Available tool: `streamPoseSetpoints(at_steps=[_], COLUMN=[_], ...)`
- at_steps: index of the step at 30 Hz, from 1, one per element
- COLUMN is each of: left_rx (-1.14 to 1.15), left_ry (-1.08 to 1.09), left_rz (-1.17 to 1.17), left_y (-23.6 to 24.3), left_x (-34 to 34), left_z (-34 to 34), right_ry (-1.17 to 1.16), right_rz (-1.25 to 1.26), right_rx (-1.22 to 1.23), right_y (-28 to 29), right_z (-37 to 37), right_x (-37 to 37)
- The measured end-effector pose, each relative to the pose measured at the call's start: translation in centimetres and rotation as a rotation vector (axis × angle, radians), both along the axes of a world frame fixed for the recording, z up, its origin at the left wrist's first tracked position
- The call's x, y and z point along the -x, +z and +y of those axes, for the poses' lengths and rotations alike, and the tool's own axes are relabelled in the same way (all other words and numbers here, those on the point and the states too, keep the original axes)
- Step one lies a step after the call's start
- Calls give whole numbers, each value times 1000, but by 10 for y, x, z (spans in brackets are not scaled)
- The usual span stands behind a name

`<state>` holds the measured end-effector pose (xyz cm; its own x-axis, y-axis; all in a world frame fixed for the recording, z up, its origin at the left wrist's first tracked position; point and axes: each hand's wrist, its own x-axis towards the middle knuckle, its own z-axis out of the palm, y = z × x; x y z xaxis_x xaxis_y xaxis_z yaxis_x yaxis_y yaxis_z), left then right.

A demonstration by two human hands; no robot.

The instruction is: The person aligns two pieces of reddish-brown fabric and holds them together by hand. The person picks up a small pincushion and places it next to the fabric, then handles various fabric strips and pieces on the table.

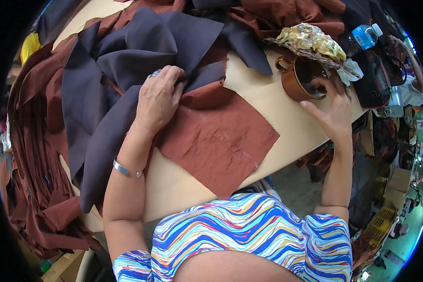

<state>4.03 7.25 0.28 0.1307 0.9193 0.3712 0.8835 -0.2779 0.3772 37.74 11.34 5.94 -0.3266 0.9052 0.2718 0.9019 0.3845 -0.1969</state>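
My left hand (160, 96) rests with curled fingers on a pile of dark grey-purple cloth (141, 47), gripping a fold of it. Beside that hand, a rust-brown cloth piece (221, 136) with frayed edges lies nearly flat on the table, its upper edge folded over. On the right, my right hand (333, 103) is at a brown mug (293, 82). Its fingertips dip over the rim into the mug, while the thumb stretches out apart in front of it. What lies inside the mug is mostly hidden.
A crumpled, yellowish, wrapped bundle (312, 42) sits behind the mug. Near it are a water bottle (365, 36) and a black bag (373, 77). Long rust-brown strips (33, 150) hang over the pale table (174, 188) at left. Another person's arm (416, 66) shows at far right.
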Motion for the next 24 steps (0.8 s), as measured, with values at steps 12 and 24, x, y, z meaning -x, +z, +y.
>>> streamPoseSetpoints(at_steps=[12, 24], left_rx=[315, -125], left_ry=[152, 272], left_rz=[-213, 2], left_y=[21, 8], left_x=[10, 34], left_z=[0, -15], right_ry=[580, 929], right_rz=[123, 347], right_rx=[-210, 110], right_y=[-1, -49], right_z=[-49, -48], right_x=[78, 124])
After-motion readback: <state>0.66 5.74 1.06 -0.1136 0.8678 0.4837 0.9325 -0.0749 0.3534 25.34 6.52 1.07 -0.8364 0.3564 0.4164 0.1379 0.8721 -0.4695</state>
